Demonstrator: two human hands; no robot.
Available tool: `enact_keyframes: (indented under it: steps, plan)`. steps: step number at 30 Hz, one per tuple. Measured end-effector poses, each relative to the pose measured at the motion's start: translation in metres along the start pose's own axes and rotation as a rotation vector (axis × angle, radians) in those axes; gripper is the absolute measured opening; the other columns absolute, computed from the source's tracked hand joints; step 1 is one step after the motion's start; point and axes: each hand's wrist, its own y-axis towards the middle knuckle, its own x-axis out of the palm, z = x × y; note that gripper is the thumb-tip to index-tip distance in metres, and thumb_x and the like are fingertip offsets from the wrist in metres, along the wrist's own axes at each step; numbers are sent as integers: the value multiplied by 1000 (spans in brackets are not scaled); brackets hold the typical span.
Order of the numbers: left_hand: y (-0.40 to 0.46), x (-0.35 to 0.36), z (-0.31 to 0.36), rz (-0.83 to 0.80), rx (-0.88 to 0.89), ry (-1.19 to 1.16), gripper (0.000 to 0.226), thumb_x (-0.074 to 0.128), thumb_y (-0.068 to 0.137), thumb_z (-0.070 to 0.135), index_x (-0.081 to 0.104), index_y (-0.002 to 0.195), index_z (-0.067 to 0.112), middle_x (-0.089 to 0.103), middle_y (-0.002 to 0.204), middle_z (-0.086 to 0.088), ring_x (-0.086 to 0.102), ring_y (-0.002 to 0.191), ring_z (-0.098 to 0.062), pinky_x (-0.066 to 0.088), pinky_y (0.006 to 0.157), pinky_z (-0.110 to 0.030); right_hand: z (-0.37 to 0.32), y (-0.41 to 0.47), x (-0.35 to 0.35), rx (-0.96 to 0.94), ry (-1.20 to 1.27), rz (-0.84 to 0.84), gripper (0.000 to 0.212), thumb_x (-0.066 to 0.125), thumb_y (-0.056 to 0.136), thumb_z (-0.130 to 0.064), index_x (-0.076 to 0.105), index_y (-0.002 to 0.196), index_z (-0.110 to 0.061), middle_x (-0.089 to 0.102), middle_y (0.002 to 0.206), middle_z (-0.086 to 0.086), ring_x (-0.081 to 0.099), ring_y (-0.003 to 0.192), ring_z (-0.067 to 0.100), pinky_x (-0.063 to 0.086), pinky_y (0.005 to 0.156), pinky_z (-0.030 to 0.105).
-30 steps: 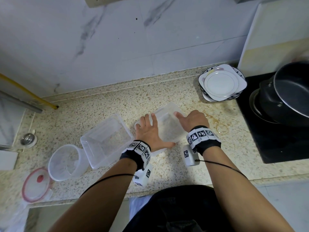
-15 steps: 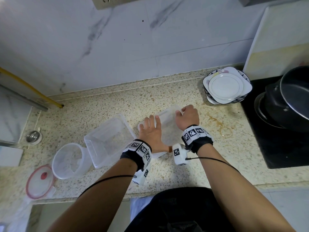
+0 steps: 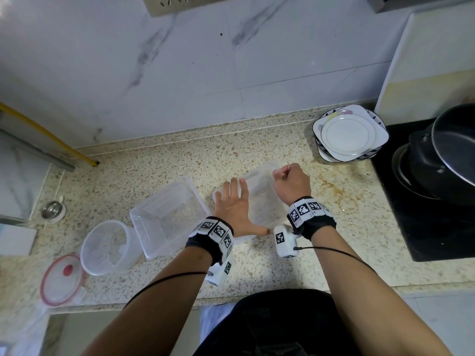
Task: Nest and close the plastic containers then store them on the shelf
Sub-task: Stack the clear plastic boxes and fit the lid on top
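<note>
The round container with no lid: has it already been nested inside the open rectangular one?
No, the round container stands on the counter beside the open rectangular container, not inside it.

Clear glossy plastic container (image 3: 259, 199) on a speckled polished stone counter (image 3: 159, 160), beside glossy marble wall (image 3: 180, 73).

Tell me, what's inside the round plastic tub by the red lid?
Nothing shows inside the round tub; through its clear wall you see only speckled counter.
</note>
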Motion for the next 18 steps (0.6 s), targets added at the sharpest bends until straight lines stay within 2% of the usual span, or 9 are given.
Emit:
enact_keyframes:
  steps: [3,6,9,11,14,18]
  plan:
    - [1,-5,-3,-21,16,-4,158,54,44,96,-16,158,10,-15,166,-13,-11,152,-37,7,120,-62,-1,-2,-8,-14,-224,-30,42,50,94,-46,63,83,-7,66,77,9,66,81,32,47,68,32]
    - [2,-11,-7,-14,29,-52,158,62,45,92,-16,158,16,-19,166,-9,-15,153,-32,7,122,-59,-1,-2,-14,69,-240,-87,58,44,95,-54,65,101,0,69,97,18,65,91,35,48,73,33]
    - [1,-16,-4,15,32,-128,157,71,46,86,-14,159,19,-20,165,-6,-16,153,-30,9,121,-56,0,-2,-16,130,-168,-114,67,38,95,-59,61,114,1,66,111,20,64,101,36,50,88,40]
    - [-1,-19,-1,30,31,-152,152,76,47,81,-7,160,20,-9,162,-7,-7,152,-32,20,119,-53,1,-2,-18,157,-131,-116,67,35,96,-59,60,118,0,65,116,20,62,106,35,48,93,41]
    - [-4,-24,2,27,56,-151,137,80,57,71,7,160,18,13,156,-11,16,145,-32,38,112,-50,1,-3,-21,212,-48,-103,64,36,97,-56,61,118,-1,65,119,18,60,109,35,43,92,39]
    - [-11,-26,8,-5,84,-151,122,78,71,62,8,159,15,17,154,-13,22,142,-31,46,104,-48,-1,-5,-21,279,100,-110,61,42,94,-55,60,123,-4,62,126,15,58,113,34,42,95,39]
